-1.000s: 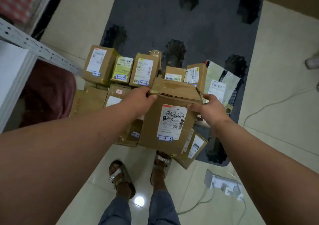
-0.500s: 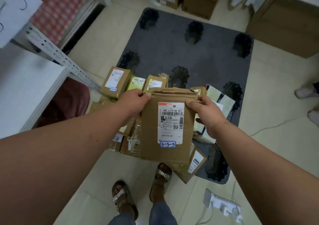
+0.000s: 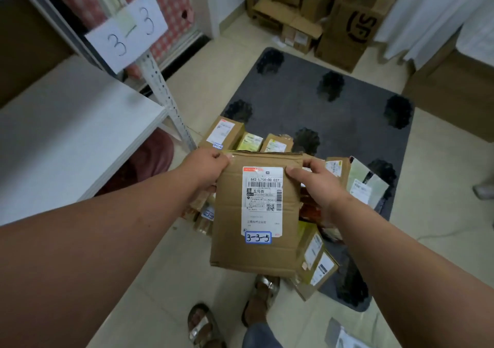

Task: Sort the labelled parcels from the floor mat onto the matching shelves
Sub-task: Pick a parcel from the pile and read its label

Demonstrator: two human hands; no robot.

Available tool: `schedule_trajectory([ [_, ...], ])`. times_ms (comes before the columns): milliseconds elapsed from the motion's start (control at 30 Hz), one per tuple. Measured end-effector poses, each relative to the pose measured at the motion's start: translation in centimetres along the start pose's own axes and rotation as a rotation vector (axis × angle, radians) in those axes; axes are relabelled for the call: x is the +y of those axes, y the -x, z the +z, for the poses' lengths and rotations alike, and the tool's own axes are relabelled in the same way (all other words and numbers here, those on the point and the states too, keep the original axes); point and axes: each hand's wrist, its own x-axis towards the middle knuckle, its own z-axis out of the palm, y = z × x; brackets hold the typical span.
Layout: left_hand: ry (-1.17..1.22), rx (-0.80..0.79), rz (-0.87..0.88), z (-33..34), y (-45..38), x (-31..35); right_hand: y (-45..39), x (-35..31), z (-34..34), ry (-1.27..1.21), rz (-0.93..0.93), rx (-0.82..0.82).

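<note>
- White shelf board point(image 3: 66, 139) at far left, carried on a perforated steel upright point(image 3: 171, 107); a paper sign point(image 3: 127, 31) hand-marked "3-3" hangs on the frame above it.
- Left hand point(image 3: 207, 170) grasps the upper left corner of a cardboard parcel point(image 3: 232, 219), fingers curled behind the top edge.
- The parcel is held in the air, clear of the floor, label side facing up; its white shipping label point(image 3: 262, 200) carries a blue-bordered tag point(image 3: 258, 237) reading "3-3-5".
- Right hand point(image 3: 318, 184) grasps the upper right corner, thumb lying over the label's top edge.
- Remaining labelled parcels point(image 3: 227, 132) lie clustered on the near edge of the grey floor mat point(image 3: 347, 123), beneath and behind the held one.
- Larger cartons point(image 3: 347, 27) are stacked against the far wall beyond the mat.
</note>
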Motion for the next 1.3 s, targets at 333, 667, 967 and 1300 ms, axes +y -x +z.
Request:
schedule_trajectory([
  [333,0.032,0.113,-0.008,-10.6,7.0,-3.1,6.4,-4.7,8.5,0.171,-0.120,-0.103],
  [667,-0.046,0.290,0.141,-17.4,14.4,-5.4,12.7,-7.5,14.7,0.387,-0.261,-0.215],
  [967,-0.057,0.369,0.110,-19.6,19.4,-5.8,16.0,-10.3,15.5,0.456,-0.367,-0.309],
  [1300,0.041,0.483,0.094,-17.2,24.4,-3.6,18.7,-13.5,12.9,0.601,-0.488,-0.419],
])
